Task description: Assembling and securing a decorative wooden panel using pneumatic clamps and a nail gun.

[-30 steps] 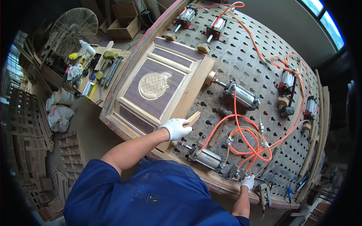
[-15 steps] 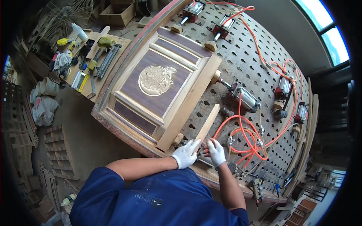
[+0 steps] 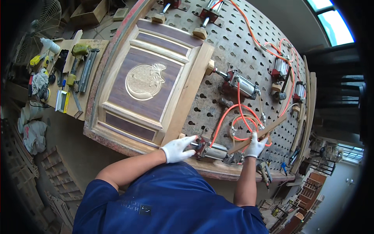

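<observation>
My right hand (image 3: 255, 147), in a white glove, is closed around a wooden strip (image 3: 277, 125), which slants over the coiled orange hoses (image 3: 246, 124). My left hand (image 3: 177, 149), gloved too, has its fingers stretched toward the rod of the near air cylinder (image 3: 213, 151), beside the lower corner of a wooden door panel. It seems to hold nothing, though its fingertips partly hide what they touch. That door panel (image 3: 150, 113) has dark insets and a pale carved round ornament (image 3: 143, 82). Along its right side lies a long wooden bar (image 3: 191, 93).
Another air cylinder (image 3: 242, 85) presses a wooden block (image 3: 210, 67) against the bar. More cylinders stand on the perforated metal table (image 3: 249, 52). An air nail gun (image 3: 265, 171) hangs at the near edge. Left of the table, a bench (image 3: 95, 46) carries hand tools and a spray bottle (image 3: 50, 45).
My hands have moved apart. The right has carried the wooden strip rightward over the hoses; the left has let go of it and reached to the near cylinder. The view has shifted rightward.
</observation>
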A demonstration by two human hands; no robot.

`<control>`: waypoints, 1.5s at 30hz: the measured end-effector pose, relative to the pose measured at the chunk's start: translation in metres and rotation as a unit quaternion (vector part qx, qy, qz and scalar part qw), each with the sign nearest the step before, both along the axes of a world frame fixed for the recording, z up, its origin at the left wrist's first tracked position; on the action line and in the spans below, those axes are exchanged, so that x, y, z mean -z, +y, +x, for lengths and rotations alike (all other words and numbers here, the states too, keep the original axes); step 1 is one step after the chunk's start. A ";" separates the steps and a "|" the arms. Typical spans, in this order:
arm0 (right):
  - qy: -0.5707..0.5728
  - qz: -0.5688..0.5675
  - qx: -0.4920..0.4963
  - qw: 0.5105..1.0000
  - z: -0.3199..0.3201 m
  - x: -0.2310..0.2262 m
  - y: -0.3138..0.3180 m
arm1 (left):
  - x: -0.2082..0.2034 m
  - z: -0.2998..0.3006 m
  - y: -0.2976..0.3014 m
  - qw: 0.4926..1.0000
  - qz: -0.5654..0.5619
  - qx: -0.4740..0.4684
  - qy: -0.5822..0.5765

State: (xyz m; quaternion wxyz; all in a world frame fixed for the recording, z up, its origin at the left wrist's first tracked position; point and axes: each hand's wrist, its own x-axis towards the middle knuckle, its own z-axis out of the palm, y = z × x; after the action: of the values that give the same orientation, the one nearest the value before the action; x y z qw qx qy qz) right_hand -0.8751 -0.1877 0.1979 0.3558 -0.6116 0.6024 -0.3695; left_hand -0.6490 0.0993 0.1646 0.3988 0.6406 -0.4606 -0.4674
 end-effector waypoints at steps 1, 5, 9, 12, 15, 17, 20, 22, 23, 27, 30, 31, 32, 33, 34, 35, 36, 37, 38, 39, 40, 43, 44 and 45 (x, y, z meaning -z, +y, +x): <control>0.083 -0.015 0.018 0.996 -0.040 0.002 -0.034 | 0.006 0.010 0.007 0.998 -0.028 -0.046 -0.011; 0.540 -0.215 0.029 0.813 -0.132 0.032 -0.099 | 0.040 0.050 0.055 0.984 0.110 -0.134 -0.030; -0.003 0.071 -0.183 0.981 0.052 0.027 -0.020 | 0.066 0.067 0.112 0.942 0.210 -0.263 -0.004; 0.073 0.179 -0.188 0.963 0.099 0.105 -0.002 | 0.054 0.062 0.103 0.933 0.231 -0.275 0.008; 0.277 0.116 -0.022 0.954 0.127 0.204 -0.018 | 0.024 0.060 0.083 0.927 0.269 -0.262 0.025; 0.343 0.079 0.021 0.936 0.111 0.211 -0.025 | 0.024 0.056 0.102 0.919 0.245 -0.302 0.058; 0.377 0.183 -0.065 0.906 0.088 0.207 -0.045 | 0.040 0.051 0.140 0.917 0.246 -0.312 0.042; 0.287 0.224 -0.073 0.929 0.086 0.200 -0.050 | 0.036 0.049 0.138 0.918 0.261 -0.296 0.033; 0.196 0.266 -0.074 0.941 0.093 0.196 -0.051 | 0.033 0.054 0.136 0.921 0.276 -0.272 0.027; -0.173 0.419 -0.065 0.889 0.121 0.179 -0.052 | 0.018 0.068 0.141 0.915 0.310 -0.259 0.019; -0.149 0.398 -0.006 0.905 0.115 0.175 -0.072 | 0.011 0.088 0.149 0.889 0.319 -0.326 0.039; -0.151 0.399 -0.007 0.905 0.126 0.173 -0.070 | 0.013 0.096 0.151 0.889 0.318 -0.327 0.038; -0.143 0.401 -0.024 0.904 0.134 0.170 -0.069 | 0.015 0.104 0.153 0.888 0.321 -0.327 0.032; -0.135 0.400 -0.040 0.906 0.152 0.167 -0.064 | 0.021 0.111 0.152 0.889 0.321 -0.326 0.029; -0.124 0.403 -0.056 0.905 0.179 0.165 -0.038 | 0.025 0.113 0.154 0.887 0.325 -0.326 0.027; -0.113 0.406 -0.072 0.904 0.183 0.162 -0.028 | 0.030 0.114 0.156 0.886 0.329 -0.325 0.024; -0.096 0.414 -0.086 0.901 0.180 0.153 -0.024 | 0.028 0.102 0.167 0.883 0.339 -0.324 0.027; -0.079 0.421 -0.099 0.898 0.187 0.151 -0.011 | 0.026 0.089 0.177 0.880 0.349 -0.322 0.029; -0.071 0.422 -0.116 0.896 0.188 0.145 -0.014 | 0.028 0.096 0.183 0.879 0.351 -0.321 0.024; -0.064 0.423 -0.133 0.894 0.192 0.139 -0.017 | 0.030 0.102 0.188 0.879 0.352 -0.321 0.019; -0.056 0.422 -0.151 0.892 0.183 0.130 -0.010 | 0.032 0.108 0.193 0.878 0.353 -0.323 0.014; -0.028 0.406 -0.204 0.890 0.184 0.109 -0.020 | 0.052 0.120 0.219 0.867 0.314 -0.387 0.013; -0.015 0.401 -0.220 0.889 0.192 0.101 -0.012 | 0.057 0.116 0.224 0.859 0.300 -0.416 0.017; 0.000 0.397 -0.234 0.887 0.212 0.100 -0.004 | 0.067 0.112 0.224 0.849 0.286 -0.444 0.020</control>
State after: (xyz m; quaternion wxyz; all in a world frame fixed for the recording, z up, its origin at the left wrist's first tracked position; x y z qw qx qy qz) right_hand -0.6633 -0.1913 0.0980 0.6456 -0.5423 0.5377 -0.0055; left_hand -0.5373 0.3228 0.0978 0.3723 0.8528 0.0350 -0.3644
